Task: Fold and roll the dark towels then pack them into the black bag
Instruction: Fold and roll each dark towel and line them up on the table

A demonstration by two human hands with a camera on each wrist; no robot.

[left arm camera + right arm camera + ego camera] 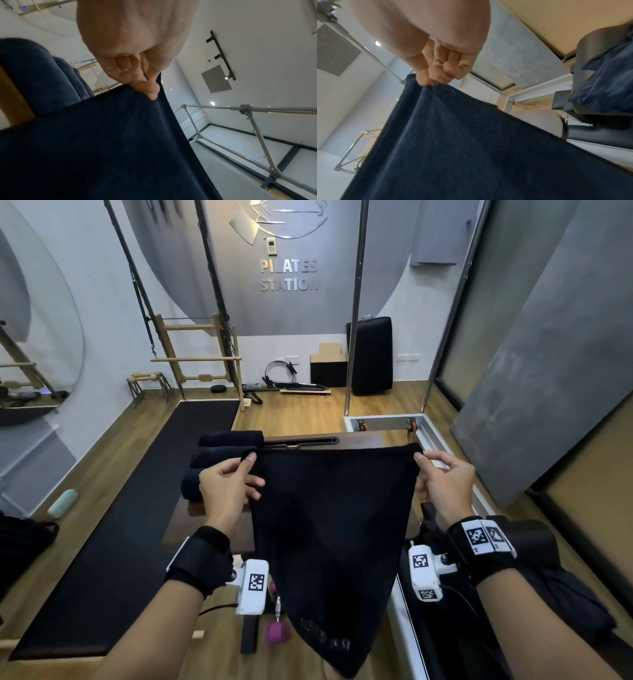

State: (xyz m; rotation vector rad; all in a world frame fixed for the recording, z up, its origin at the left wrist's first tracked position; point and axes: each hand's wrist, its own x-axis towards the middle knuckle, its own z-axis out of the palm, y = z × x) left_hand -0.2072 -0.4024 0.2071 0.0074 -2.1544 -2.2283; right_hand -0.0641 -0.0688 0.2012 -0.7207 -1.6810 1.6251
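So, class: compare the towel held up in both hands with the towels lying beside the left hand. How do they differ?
The held towel hangs open and flat; the rolled towels are tight cylinders. The held towel is pinched at its top corners by the left hand and right hand; the rolled towels lie untouched on the wooden surface. Both are the same dark navy cloth.

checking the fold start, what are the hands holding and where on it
One dark towel, hanging: left hand pinches one top corner, right hand the other.
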